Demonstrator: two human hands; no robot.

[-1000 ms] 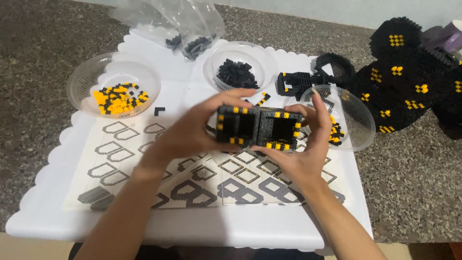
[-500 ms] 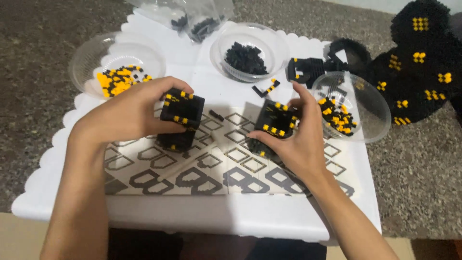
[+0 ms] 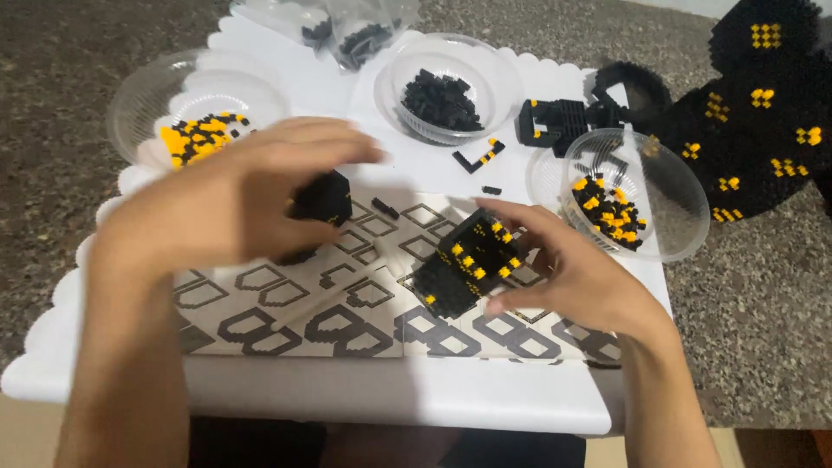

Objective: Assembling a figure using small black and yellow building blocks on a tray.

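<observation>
My left hand [image 3: 234, 195] grips a black block piece [image 3: 319, 201] made of small bricks, held just above the printed instruction sheet [image 3: 347, 303]; the hand is blurred. To its right, my right hand [image 3: 572, 269] holds a second black block piece with yellow studs [image 3: 468, 260], tilted and low over the sheet. The two pieces are apart, with a hand's width between them.
A white scalloped tray [image 3: 364, 390] carries the sheet. Three clear bowls hold bricks: yellow and black [image 3: 199, 108], black [image 3: 446, 87], mixed [image 3: 624, 195]. A plastic bag [image 3: 347, 26] lies behind. A large black and yellow brick model [image 3: 745, 130] stands at right.
One second ago both hands held one joined block. It has come apart into two pieces; the left hand carried its piece left, the right hand lowered and tilted the other.
</observation>
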